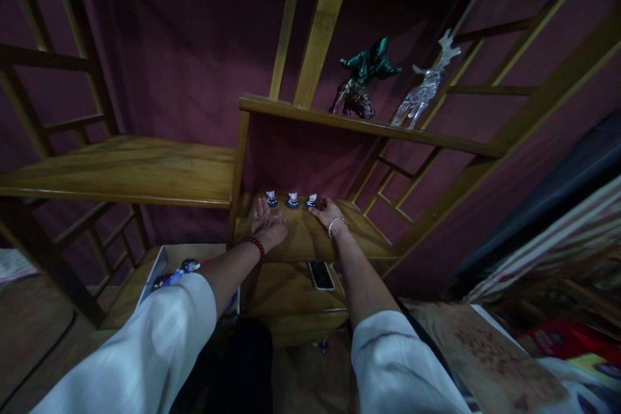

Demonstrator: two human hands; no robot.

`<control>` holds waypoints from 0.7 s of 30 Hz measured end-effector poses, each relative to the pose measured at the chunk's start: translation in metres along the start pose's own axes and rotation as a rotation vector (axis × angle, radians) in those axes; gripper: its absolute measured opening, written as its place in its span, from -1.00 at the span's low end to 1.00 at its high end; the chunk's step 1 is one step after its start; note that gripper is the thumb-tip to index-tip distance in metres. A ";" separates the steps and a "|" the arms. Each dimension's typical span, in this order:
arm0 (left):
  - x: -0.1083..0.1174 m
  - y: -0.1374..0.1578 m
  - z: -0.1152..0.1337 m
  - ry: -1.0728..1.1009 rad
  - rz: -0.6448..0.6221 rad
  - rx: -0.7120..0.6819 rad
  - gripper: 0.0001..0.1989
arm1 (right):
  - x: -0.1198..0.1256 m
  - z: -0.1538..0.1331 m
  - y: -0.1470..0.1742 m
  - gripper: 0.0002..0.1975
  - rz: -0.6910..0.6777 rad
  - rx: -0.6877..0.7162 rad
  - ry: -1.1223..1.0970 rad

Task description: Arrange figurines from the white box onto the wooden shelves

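Three small white-and-dark figurines on dark round bases stand in a row on the wooden shelf [301,239]: a left figurine [271,198], a middle figurine [292,200] and a right figurine [312,200]. My left hand [268,223], with a red bead bracelet at the wrist, is open beside the left figurine, its fingers stretched out. At the row's other end, my right hand [328,215] has its thumb and fingers closed about the right figurine's base. Part of that base is hidden by the fingers.
A phone [321,275] lies on the lower ledge in front. A box [167,259] with colourful items sits at lower left. On the upper shelf [369,123] stand a green hooded figure [366,77] and a clear deer figurine [425,87]. A wooden post [238,168] borders the compartment.
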State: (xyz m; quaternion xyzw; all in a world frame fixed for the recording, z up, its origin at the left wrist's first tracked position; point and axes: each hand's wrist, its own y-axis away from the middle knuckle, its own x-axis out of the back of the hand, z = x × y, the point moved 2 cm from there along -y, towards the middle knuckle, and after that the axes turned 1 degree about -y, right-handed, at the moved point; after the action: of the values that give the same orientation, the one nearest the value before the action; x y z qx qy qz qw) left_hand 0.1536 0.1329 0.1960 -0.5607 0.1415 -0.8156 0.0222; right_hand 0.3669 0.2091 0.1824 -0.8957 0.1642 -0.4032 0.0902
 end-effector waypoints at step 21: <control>0.021 0.087 -0.014 0.284 0.151 -0.572 -0.69 | -0.006 -0.047 0.107 -0.63 0.215 -0.050 -0.483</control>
State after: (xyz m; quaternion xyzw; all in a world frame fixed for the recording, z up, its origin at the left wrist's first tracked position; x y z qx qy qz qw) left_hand 0.1225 0.0478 0.1883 -0.4128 0.4077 -0.8089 -0.0956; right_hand 0.3042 0.1104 0.1772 -0.9453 0.2420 -0.1618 0.1471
